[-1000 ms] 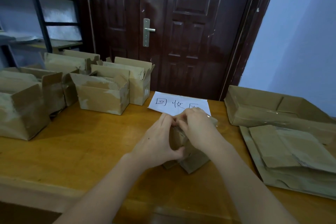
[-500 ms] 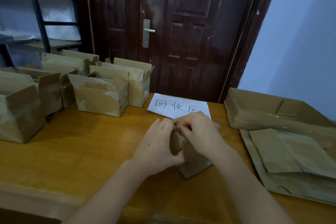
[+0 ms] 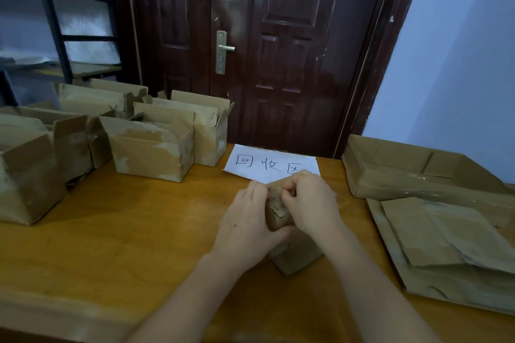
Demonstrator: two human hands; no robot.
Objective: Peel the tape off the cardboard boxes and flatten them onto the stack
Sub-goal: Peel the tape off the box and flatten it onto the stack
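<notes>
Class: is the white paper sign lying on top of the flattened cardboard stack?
No, the white paper sign lies on the table, left of the stack.

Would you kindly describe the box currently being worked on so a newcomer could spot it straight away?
Start at the wooden table before the dark door, and find the white paper sign at its far middle. Just in front of it sits a small cardboard box, the only one held between the left hand and right hand; the others stand untouched.

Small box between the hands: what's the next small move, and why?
Probably peel the tape back with the right hand while the left hand steadies the small box. The right fingertips pinch at its top edge, the box is still unflattened, and the flattened stack waits to the right.
</notes>
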